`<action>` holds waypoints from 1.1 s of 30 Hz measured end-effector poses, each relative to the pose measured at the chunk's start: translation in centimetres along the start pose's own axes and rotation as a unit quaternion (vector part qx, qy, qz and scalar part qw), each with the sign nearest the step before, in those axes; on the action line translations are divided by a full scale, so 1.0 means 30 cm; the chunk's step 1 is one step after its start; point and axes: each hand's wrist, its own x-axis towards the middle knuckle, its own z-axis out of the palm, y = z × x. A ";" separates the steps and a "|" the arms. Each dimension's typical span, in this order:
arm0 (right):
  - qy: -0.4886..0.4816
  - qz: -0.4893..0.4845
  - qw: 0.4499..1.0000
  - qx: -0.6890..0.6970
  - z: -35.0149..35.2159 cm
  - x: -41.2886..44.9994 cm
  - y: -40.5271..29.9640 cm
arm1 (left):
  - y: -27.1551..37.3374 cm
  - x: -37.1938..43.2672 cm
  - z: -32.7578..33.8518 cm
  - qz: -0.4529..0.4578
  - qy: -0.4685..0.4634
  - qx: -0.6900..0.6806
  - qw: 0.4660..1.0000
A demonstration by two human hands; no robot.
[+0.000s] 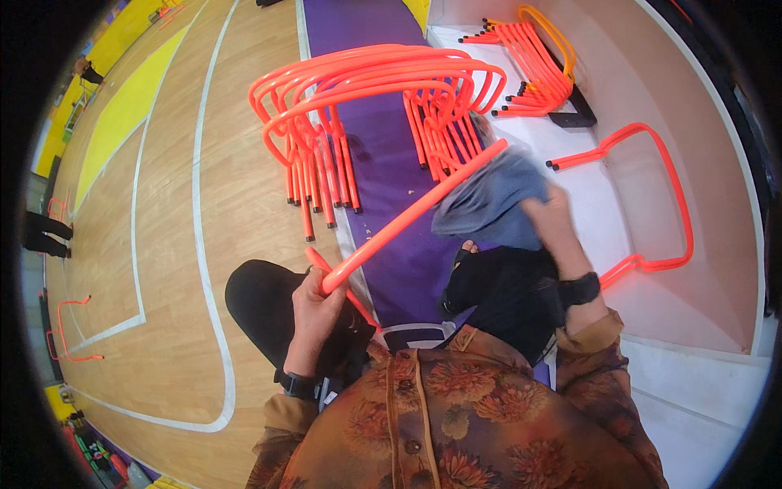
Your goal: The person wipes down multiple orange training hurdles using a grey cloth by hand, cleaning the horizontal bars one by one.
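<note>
An orange plastic training hurdle (415, 211) slants across in front of my lap, its near corner gripped by my left hand (317, 305). My right hand (547, 211) is closed on a blue-grey cloth (495, 202), slightly blurred, beside the far end of that hurdle's long bar. Part of the bar's far end lies against the cloth; whether the cloth wraps it I cannot tell. Just beyond stands a row of nested orange hurdles (366, 79) with black-capped feet, upright over the edge of the purple floor strip.
More orange hurdles (531, 67), with yellow-orange ones (556, 36), are stacked on the white ledge (586, 214) at right. Another hurdle (681, 189) leans on the wall there. Hurdles (61, 330) stand on the wooden court (171, 244) at left, near a person's legs (46, 235).
</note>
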 end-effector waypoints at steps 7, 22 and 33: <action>0.255 -0.066 0.964 0.037 -0.098 0.082 -0.120 | -0.024 0.003 0.041 -0.004 -0.029 0.045 0.999; -0.141 -0.339 0.919 -0.145 0.619 -0.286 -0.199 | -0.058 -0.007 0.045 0.111 -0.097 0.091 0.985; -0.157 -0.176 0.910 -0.341 0.420 0.137 -0.082 | -0.033 -0.040 0.054 -0.023 -0.178 0.082 0.980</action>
